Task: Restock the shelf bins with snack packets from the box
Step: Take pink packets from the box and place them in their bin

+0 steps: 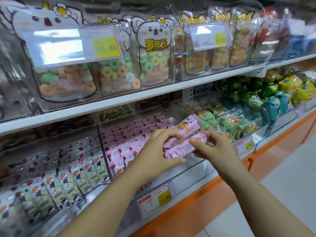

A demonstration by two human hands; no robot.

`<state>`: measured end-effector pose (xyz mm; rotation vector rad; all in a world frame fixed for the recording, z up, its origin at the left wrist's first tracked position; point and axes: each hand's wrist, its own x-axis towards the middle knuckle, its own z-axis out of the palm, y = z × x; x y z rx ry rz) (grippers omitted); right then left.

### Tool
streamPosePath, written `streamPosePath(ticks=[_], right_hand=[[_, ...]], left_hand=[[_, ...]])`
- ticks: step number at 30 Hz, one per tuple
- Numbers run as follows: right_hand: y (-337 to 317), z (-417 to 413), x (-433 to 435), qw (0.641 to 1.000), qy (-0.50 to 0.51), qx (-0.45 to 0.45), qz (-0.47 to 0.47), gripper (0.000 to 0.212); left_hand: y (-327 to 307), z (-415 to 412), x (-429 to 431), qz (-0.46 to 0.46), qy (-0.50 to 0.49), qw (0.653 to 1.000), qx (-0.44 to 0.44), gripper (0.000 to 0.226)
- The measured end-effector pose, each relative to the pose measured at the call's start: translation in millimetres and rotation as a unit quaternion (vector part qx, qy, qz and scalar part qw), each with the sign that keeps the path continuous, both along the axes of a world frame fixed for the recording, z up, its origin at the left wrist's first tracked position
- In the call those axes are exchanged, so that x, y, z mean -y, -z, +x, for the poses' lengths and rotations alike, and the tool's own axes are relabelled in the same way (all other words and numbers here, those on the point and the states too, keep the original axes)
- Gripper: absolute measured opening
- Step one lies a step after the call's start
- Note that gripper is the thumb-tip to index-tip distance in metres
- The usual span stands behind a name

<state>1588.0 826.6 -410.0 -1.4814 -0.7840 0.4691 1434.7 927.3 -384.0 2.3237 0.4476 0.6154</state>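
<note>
My left hand (159,151) and my right hand (212,147) both grip a small stack of pink snack packets (181,146) over the front right part of a clear shelf bin (193,170). The left fingers curl over the stack's left end with the thumb underneath. At the right end, my right thumb and fingers pinch the packets. One more pink packet (188,124) sticks up behind the stack. Rows of matching pink packets (130,142) stand in the left part of this bin. The box is not in view.
A bin of white and green packets (68,177) sits to the left, bins of green packets (230,122) to the right. An upper shelf (136,96) carries bags of ring candy. Price tags (155,200) hang along the orange shelf front. Pale floor lies at right.
</note>
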Motion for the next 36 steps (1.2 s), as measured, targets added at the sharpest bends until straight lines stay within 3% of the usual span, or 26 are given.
streamPosePath(ticks=[2, 4, 13, 20, 24, 28, 32, 36], right_hand=[[0.0, 4.1, 4.5, 0.996, -0.022, -0.077, 0.046, 0.035], [-2.5, 8.4, 7.6, 0.992, -0.044, -0.096, 0.065, 0.032], [-11.4, 12.2, 14.6, 0.997, -0.054, -0.034, 0.054, 0.053], [-16.0, 9.6, 11.5, 0.997, -0.049, 0.024, 0.05, 0.05], [-16.2, 6.0, 8.8, 0.991, -0.061, 0.118, 0.031, 0.043], [-15.6, 8.5, 2.9, 0.972, -0.056, 0.227, -0.008, 0.042], [-21.9, 9.9, -7.3, 0.924, -0.055, 0.365, -0.101, 0.044], [-20.5, -0.8, -31.6, 0.876, -0.118, 0.429, -0.184, 0.052]], left_hand=[[-1.3, -0.9, -1.3, -0.045, -0.011, 0.998, 0.033, 0.032], [-2.2, -1.2, -4.7, -0.047, -0.036, 0.997, 0.053, 0.024], [-9.7, -13.5, -20.6, -0.092, -0.095, 0.988, 0.077, 0.049], [-16.5, -28.9, -29.8, -0.06, -0.116, 0.991, 0.028, 0.017], [-23.9, -32.5, -32.3, -0.038, -0.102, 0.993, -0.035, 0.011], [-26.0, -29.7, -36.4, 0.036, -0.095, 0.987, -0.128, 0.03], [-19.7, -14.5, -33.2, 0.093, -0.089, 0.973, -0.192, 0.06], [-9.4, 3.2, -38.2, 0.136, -0.109, 0.954, -0.246, 0.06]])
